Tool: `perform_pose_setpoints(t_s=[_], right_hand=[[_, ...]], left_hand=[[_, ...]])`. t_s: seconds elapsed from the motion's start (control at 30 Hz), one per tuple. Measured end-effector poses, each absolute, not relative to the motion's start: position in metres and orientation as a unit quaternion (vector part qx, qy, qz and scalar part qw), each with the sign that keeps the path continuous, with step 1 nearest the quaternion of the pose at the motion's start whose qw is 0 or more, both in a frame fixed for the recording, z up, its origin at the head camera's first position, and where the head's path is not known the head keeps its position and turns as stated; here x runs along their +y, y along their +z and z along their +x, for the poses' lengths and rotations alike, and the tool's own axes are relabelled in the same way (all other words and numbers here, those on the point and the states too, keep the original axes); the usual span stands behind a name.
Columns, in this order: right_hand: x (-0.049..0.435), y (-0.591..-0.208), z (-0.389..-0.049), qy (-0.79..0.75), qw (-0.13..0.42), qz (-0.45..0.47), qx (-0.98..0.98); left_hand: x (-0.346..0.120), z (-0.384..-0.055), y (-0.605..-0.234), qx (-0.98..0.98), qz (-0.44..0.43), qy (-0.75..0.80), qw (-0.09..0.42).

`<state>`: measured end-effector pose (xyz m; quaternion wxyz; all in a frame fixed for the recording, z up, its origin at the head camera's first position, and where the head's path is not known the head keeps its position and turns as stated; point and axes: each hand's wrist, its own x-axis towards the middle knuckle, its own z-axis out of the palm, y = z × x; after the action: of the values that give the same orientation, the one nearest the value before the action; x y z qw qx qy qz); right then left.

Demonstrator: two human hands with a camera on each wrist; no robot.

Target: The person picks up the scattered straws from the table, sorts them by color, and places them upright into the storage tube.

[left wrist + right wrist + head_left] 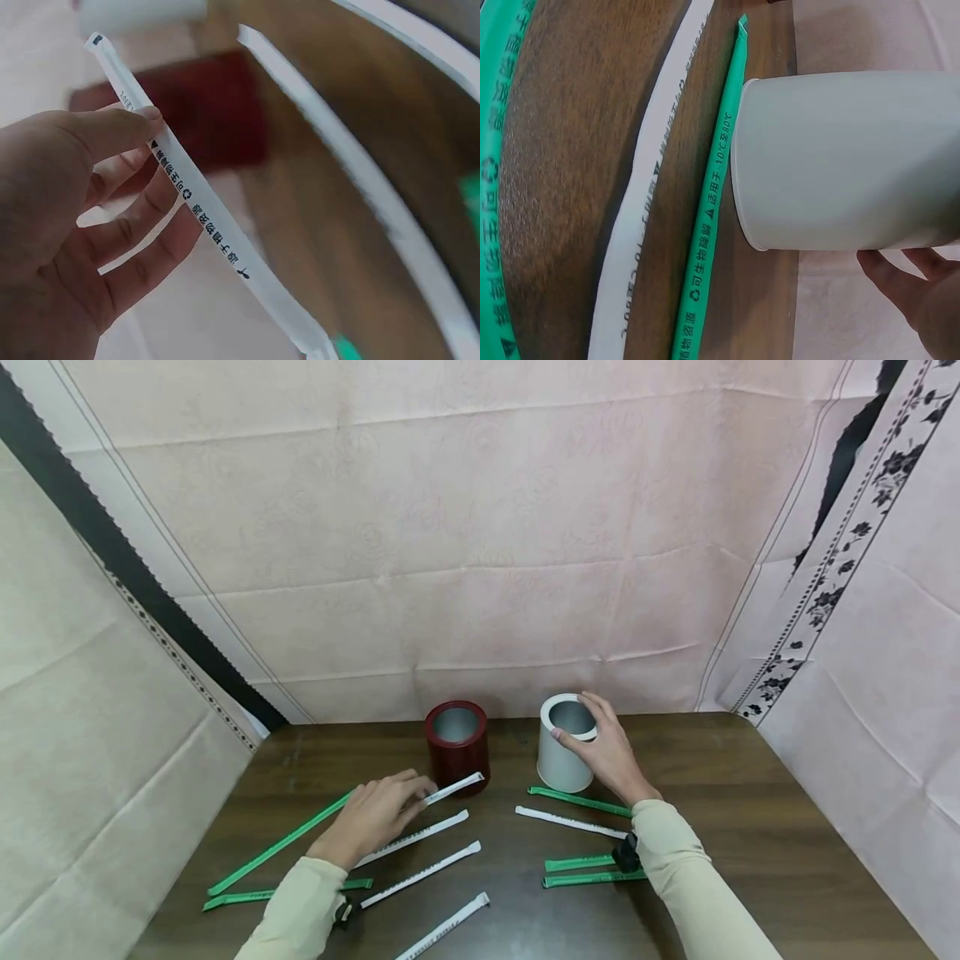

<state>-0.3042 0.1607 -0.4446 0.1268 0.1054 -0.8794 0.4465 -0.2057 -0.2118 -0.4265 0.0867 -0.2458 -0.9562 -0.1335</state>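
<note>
Between thumb and fingers, my left hand (375, 820) pinches a white paper-wrapped straw (217, 221) with dark printing along it. In the head view, that straw's far end overlaps the lower front of a dark red cylindrical container (456, 765). My right hand (613, 758) holds a white cylindrical container (558, 763) by its upper rim, thumb at the near side and fingers along the right. Both containers stand upright at the back of the table with their tops uncovered. A green wrapped straw (712, 187) lies close by the white container's base.
On the left of the brown table (502, 927) lie green wrapped straws (277, 852) and more white wrapped straws (423, 875). To the right, another white straw (570, 821) and green straws (581, 863) run partly under my right forearm. Pale cloth (487, 568) hangs behind.
</note>
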Motion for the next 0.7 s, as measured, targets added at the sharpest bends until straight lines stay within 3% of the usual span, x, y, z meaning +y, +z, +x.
perform_pose_setpoints(t_s=[0.33,0.7], right_hand=[[0.158,-0.45,-0.302,0.468,0.136,0.105,-0.867],[0.159,-0.45,-0.303,0.478,0.15,0.095,-0.86]], left_hand=[[-0.152,-0.221,-0.393,-0.913,-0.225,-0.321,0.11],[-0.082,-0.267,-0.372,-0.861,-0.22,-0.435,0.147]])
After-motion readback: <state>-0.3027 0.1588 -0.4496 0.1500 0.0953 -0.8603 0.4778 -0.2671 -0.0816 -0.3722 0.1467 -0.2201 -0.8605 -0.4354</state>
